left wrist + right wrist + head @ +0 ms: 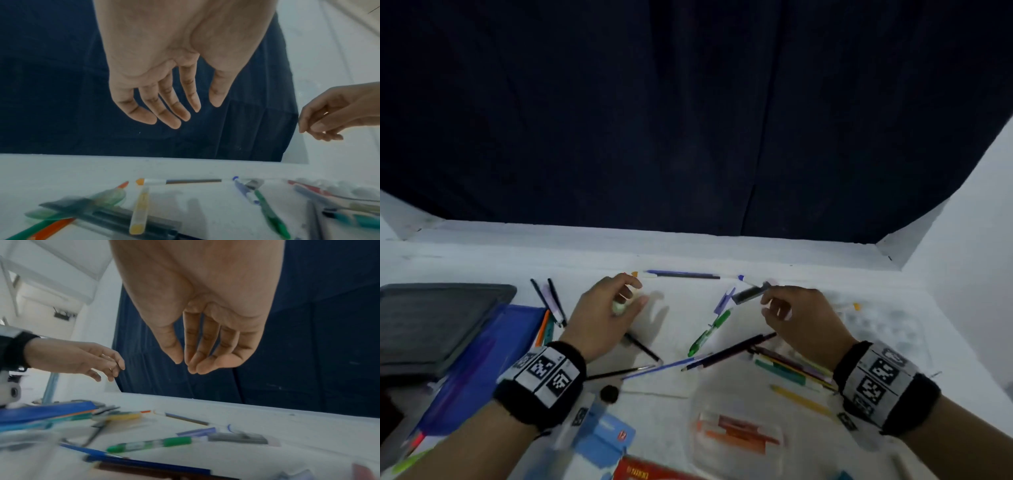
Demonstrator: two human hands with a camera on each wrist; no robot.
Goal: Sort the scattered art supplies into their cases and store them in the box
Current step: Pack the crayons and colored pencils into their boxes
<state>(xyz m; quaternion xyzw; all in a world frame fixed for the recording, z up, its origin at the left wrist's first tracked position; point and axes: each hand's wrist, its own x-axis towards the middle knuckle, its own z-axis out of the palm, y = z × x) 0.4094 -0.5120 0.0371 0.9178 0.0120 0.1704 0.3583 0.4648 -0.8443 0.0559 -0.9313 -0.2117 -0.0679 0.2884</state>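
Observation:
My left hand [642,292] hovers above the white table [585,260] with relaxed fingers and holds nothing; the left wrist view shows its palm [195,112] bare. A yellow pen [139,209] lies under it. My right hand [767,305] hangs over a grey marker [751,293] that lies flat [236,438]. Its fingers are loosely gathered toward the thumb [185,365] with nothing between them. A green pen [709,330] lies between the hands. A blue case [482,359] sits at the left, and a clear case with orange sticks [739,431] lies near me.
A dark grey tray [431,322] lies at the far left. Several pens and pencils are piled below the right wrist [791,370]. A long blue pen [681,274] lies near the far edge. A light blue pack [602,435] and a red box [647,471] sit at the front. A dark curtain hangs behind.

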